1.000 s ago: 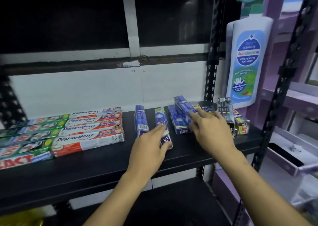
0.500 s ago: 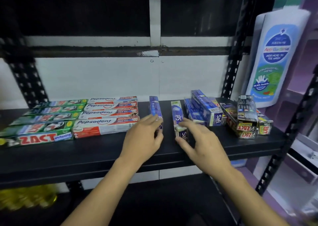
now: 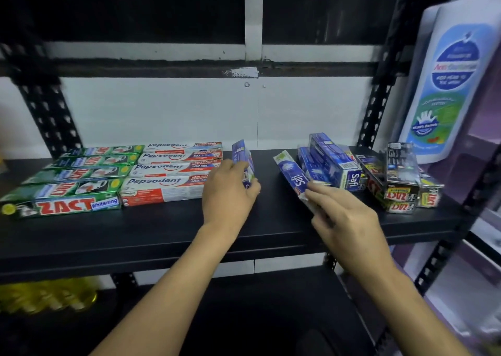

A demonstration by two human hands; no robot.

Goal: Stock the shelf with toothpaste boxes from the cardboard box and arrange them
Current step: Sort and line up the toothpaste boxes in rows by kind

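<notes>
On the black shelf (image 3: 162,228), my left hand (image 3: 229,193) grips a blue Safi toothpaste box (image 3: 241,155) standing on its edge beside the Pepsodent row. My right hand (image 3: 339,214) pinches the near end of a second blue Safi box (image 3: 291,174) that lies at an angle. A loose pile of more blue Safi boxes (image 3: 333,163) leans behind it. White and red Pepsodent boxes (image 3: 173,171) lie in a neat row, with green Zact boxes (image 3: 73,179) to their left. The cardboard box is out of view.
Black Zact boxes (image 3: 401,182) are heaped at the shelf's right end by the black upright post (image 3: 379,98). A big cardboard bottle display (image 3: 450,79) stands beyond it. Yellow bottles (image 3: 46,296) sit on the lower shelf at left.
My left hand closed round the left Safi box and shifted it toward the Pepsodent row. My right hand took the other Safi box by its near end and swung it askew.
</notes>
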